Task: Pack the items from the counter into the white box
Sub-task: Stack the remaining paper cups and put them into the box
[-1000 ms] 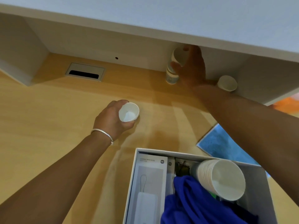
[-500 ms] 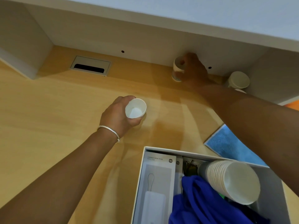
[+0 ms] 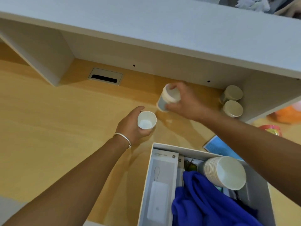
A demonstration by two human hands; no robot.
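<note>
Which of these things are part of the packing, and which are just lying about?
Packing: white box, cup in left hand, cup in right hand, two cups by the wall.
Lying about: blue sheet, cable slot.

A grey cable grommet [image 3: 105,76] with a dark slot sits in the wooden top near the back wall. A white shelf [image 3: 162,28] runs overhead, held up by a white upright panel [image 3: 40,51] on the left. Two small dark holes [image 3: 133,65] dot the back wall. Beyond the shelf's far edge, something white and fluffy [image 3: 251,3] shows, too blurred to identify.
</note>
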